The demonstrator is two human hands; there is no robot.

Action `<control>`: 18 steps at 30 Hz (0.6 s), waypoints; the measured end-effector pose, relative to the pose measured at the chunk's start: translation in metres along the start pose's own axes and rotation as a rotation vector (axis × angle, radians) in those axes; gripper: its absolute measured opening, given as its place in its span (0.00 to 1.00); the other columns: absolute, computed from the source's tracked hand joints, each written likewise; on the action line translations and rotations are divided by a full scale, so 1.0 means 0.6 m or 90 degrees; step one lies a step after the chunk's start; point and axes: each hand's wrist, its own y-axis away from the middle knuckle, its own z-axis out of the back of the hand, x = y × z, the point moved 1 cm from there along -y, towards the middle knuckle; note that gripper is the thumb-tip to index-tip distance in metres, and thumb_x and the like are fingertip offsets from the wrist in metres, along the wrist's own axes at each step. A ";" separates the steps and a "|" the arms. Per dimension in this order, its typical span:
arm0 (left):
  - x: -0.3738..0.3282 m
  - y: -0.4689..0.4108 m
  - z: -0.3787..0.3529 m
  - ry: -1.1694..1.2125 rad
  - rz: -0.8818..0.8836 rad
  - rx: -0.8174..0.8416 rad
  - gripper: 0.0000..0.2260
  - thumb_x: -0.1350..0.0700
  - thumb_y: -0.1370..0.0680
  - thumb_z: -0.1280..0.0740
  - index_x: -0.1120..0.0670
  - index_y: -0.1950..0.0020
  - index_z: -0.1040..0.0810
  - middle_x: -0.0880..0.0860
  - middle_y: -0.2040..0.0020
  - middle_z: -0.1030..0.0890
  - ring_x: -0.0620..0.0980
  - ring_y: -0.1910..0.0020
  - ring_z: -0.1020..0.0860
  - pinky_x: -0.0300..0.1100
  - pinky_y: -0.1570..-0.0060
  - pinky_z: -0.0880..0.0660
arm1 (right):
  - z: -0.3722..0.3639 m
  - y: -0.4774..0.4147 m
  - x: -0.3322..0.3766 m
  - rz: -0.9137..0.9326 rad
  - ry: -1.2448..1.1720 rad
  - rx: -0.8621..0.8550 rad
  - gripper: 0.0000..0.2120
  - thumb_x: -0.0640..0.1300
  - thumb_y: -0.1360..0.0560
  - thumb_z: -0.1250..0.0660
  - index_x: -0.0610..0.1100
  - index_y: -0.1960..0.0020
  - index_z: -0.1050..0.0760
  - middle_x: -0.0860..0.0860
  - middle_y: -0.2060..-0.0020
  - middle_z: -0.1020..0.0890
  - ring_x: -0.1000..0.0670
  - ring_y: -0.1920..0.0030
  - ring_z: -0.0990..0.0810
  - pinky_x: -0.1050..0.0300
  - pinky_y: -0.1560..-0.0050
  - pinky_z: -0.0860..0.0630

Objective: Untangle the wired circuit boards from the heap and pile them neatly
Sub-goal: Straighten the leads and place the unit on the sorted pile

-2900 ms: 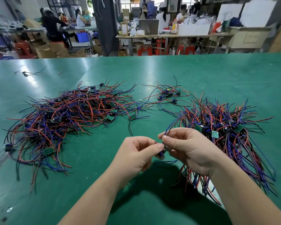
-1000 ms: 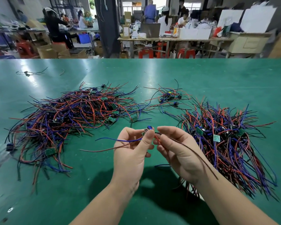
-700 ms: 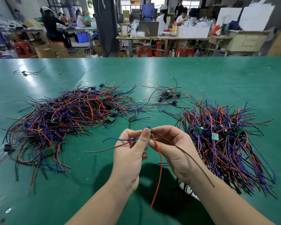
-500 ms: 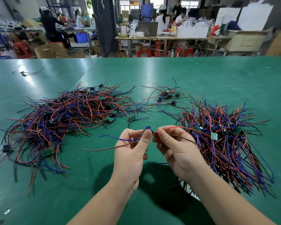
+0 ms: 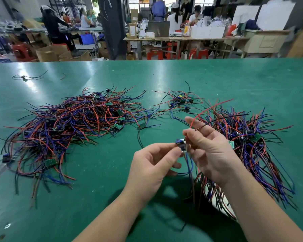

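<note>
1. Both hands are working close together above the near middle of the green tabletop [image 5: 243,79]. The left hand [image 5: 152,165] is pinching a small wired circuit board [image 5: 180,143] between thumb and forefinger, with its other fingers curling loosely underneath.
2. The right hand [image 5: 210,154] is sitting just beside it with the palm turned toward the camera. It is pinching the board's red wire [image 5: 215,106] and black wire [image 5: 234,116] between thumb and fingers, just above the board.
3. The red wire is arcing up and off to the right, the black wire is running out below it, and both are passing over the right-hand pile with their ends free in the air.
4. Blue wires [image 5: 189,163] are hanging down from the board between the two wrists.
5. A big tangled heap [image 5: 77,123] of red, blue and black wires with small green boards is lying on the left, well apart from the hands.
6. A second pile [image 5: 248,137] is lying on the right, partly behind the right hand and forearm, with its wires fanning outward.
7. A small cluster [image 5: 179,102] is lying farther back, between the heap and the pile.
8. One stray wired piece [image 5: 24,77] is lying alone at the far left.
9. Beyond the tabletop, people [image 5: 158,9] are standing and sitting at workbenches with a laptop [image 5: 158,28] and red stools [image 5: 155,54].
</note>
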 end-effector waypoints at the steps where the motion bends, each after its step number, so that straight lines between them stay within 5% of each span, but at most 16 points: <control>1: 0.001 -0.001 0.000 0.021 0.019 -0.001 0.07 0.52 0.34 0.23 0.51 0.58 0.15 0.53 0.61 0.15 0.47 0.67 0.19 0.38 0.69 0.23 | -0.002 0.000 -0.004 -0.001 0.026 0.011 0.24 0.38 0.44 0.27 0.43 0.48 0.23 0.49 0.70 0.22 0.57 0.72 0.23 0.68 0.71 0.26; 9: 0.014 -0.010 0.013 -0.053 -0.012 -0.107 0.09 0.57 0.38 0.21 0.54 0.65 0.20 0.54 0.66 0.16 0.49 0.68 0.20 0.42 0.67 0.21 | 0.002 0.003 -0.029 -0.036 0.250 -0.035 0.15 0.42 0.42 0.25 0.41 0.56 0.21 0.52 0.71 0.20 0.58 0.72 0.23 0.69 0.72 0.29; 12: 0.014 -0.008 0.010 -0.063 0.015 -0.064 0.10 0.59 0.37 0.21 0.55 0.66 0.22 0.55 0.67 0.17 0.48 0.70 0.22 0.40 0.68 0.23 | 0.002 0.001 -0.032 -0.054 0.218 -0.038 0.03 0.34 0.32 0.29 0.40 0.60 0.21 0.50 0.72 0.21 0.57 0.74 0.25 0.69 0.72 0.29; 18: -0.001 -0.007 0.010 0.004 0.166 0.086 0.10 0.59 0.40 0.23 0.55 0.67 0.23 0.53 0.73 0.22 0.47 0.75 0.24 0.38 0.73 0.25 | 0.016 -0.006 0.011 0.032 0.154 -0.117 0.03 0.35 0.29 0.32 0.38 0.61 0.23 0.47 0.72 0.19 0.55 0.74 0.25 0.68 0.75 0.31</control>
